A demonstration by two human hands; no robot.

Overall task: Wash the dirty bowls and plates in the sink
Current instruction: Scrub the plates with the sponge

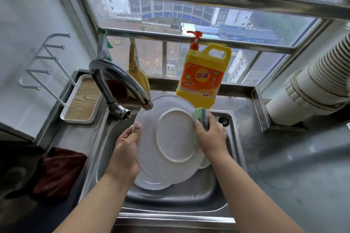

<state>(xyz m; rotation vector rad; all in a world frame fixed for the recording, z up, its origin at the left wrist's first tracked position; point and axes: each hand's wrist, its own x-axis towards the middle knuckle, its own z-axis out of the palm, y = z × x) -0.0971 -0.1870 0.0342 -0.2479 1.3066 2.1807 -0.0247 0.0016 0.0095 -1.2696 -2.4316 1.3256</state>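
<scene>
The left hand (126,149) curls its thumb over the rim of a white plate (166,142), held underside-up above the steel sink (230,138); the right hand (210,136) grips a green sponge (201,120) against the plate's right edge; another plate (151,182) lies beneath; the detergent jug (203,73) stands behind.

A glossy white ceramic-looking plate (170,138) is seen between the fingers (137,126). Dull brushed steel is shown by the sink (170,198) below them. A spongy green pad (201,117) is gripped.

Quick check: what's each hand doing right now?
Left hand: holding the plate by its left rim.
Right hand: fingers gripping the sponge against the plate.
</scene>
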